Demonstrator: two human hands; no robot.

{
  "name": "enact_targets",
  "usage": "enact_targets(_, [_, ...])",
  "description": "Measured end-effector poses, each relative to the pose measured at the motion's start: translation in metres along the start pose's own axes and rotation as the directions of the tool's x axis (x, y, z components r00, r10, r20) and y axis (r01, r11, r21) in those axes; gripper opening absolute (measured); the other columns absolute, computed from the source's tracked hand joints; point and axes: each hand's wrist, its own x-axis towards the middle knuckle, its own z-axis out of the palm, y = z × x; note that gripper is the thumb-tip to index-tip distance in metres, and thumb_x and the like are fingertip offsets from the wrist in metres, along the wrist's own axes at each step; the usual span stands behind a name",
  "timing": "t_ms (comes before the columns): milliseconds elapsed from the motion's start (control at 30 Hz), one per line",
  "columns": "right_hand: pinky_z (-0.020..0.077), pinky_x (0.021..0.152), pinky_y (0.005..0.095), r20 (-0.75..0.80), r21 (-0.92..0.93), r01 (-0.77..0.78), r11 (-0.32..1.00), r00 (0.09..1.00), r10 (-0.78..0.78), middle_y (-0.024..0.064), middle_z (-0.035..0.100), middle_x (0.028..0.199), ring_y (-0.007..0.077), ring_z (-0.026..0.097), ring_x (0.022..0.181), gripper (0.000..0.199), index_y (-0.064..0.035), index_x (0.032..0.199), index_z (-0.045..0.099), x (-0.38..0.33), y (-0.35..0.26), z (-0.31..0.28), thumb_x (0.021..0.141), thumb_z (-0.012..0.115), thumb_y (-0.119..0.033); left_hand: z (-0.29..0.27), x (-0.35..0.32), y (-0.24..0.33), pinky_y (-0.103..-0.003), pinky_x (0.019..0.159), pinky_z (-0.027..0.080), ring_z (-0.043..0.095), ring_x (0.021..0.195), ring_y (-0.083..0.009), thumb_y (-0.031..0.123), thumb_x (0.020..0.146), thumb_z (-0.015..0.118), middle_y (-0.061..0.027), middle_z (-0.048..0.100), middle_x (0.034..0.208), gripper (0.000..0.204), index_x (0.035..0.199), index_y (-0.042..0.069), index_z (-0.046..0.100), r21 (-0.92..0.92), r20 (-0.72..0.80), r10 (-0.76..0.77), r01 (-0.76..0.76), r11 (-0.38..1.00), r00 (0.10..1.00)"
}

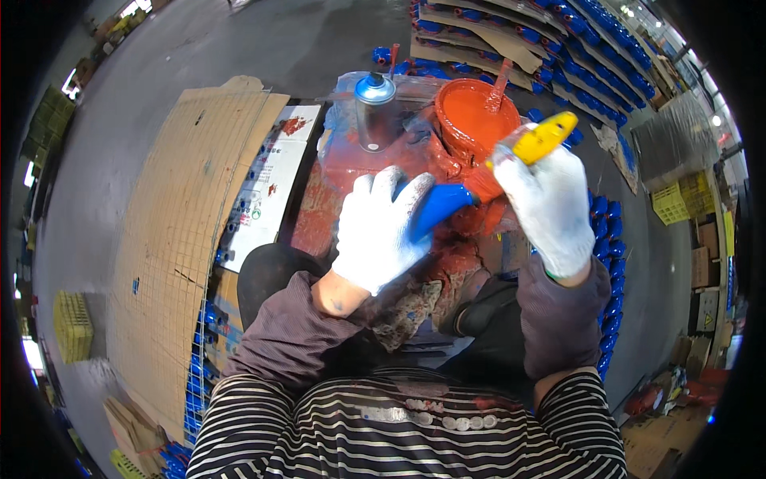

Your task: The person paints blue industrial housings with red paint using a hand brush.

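My left hand [384,231], in a white glove, is closed around a blue-painted part [440,211] that points to the right. In my gloved right hand [549,203] is a paintbrush [546,137] with a yellow handle. Its red-coated bristles meet the right end of the blue part. Just beyond the brush stands an open bucket of red paint [479,112], a red-smeared stick [500,86] leaning in it. A spray can [375,112] with a blue top is upright to the left of the bucket. My left fingers partly cover the blue part.
The work surface [315,219] is smeared with red paint. At the left lie a cardboard sheet with wire mesh [179,207] and a white printed board [275,188]. Cardboard layers of blue parts [511,36] are stacked at the far right. More blue parts [610,271] line my right side.
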Motion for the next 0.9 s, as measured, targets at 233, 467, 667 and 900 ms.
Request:
enact_targets(233, [0.0489, 0.061, 0.0315, 0.034, 0.139, -0.252, 0.958, 0.968, 0.250, 0.0123, 0.066, 0.072, 0.0240, 0.065, 0.065, 0.014, -0.0016, 0.085, 0.066, -0.001, -0.014, -0.005, 0.080, 0.066, -0.015, -0.003, 0.000, 0.002, -0.043, 0.085, 0.047, 0.052, 0.102, -0.0337, 0.023, 0.057, 0.080, -0.0120, 0.054, 0.112, 0.070, 0.122, 0.016, 0.057, -0.059, 0.021, -0.085, 0.086, 0.995, 0.996])
enact_targets(467, [0.0468, 0.060, 0.0266, 0.114, 0.273, -0.188, 0.943, 0.980, 0.163, 0.0065, 0.064, 0.072, 0.0147, 0.061, 0.063, 0.009, -0.0020, 0.085, 0.063, -0.007, -0.020, -0.010, 0.079, 0.064, -0.007, -0.008, 0.001, -0.002, -0.037, 0.086, 0.049, 0.060, 0.099, -0.0273, 0.026, 0.069, 0.077, -0.0112, 0.058, 0.116, 0.065, 0.126, 0.008, 0.053, -0.439, 0.254, -0.279, 0.368, 0.820, 0.926])
enact_targets(667, [0.0458, 0.068, 0.0218, 0.064, 0.484, -0.226, 0.845, 0.973, 0.224, 0.0023, 0.061, 0.080, 0.0084, 0.058, 0.073, 0.011, 0.0002, 0.091, 0.061, 0.002, 0.000, -0.033, 0.082, 0.058, -0.003, -0.006, 0.002, -0.007, -0.034, 0.090, 0.050, 0.063, 0.100, -0.0233, 0.021, 0.086, 0.064, -0.0126, 0.062, 0.112, 0.050, 0.129, 0.001, 0.048, -0.638, 0.711, -0.017, 0.634, -0.438, 0.703])
enact_targets(900, [0.0465, 0.070, 0.0232, 0.047, 0.640, -0.144, 0.754, 0.988, 0.149, 0.0039, 0.062, 0.088, 0.0090, 0.057, 0.074, 0.016, 0.0014, 0.097, 0.061, -0.007, -0.007, -0.032, 0.083, 0.061, -0.006, 0.001, 0.002, -0.010, -0.037, 0.094, 0.049, 0.062, 0.104, -0.0238, 0.017, 0.089, 0.058, -0.0132, 0.062, 0.115, 0.044, 0.129, 0.002, 0.048, -0.637, 0.645, 0.048, 0.571, -0.518, 0.762])
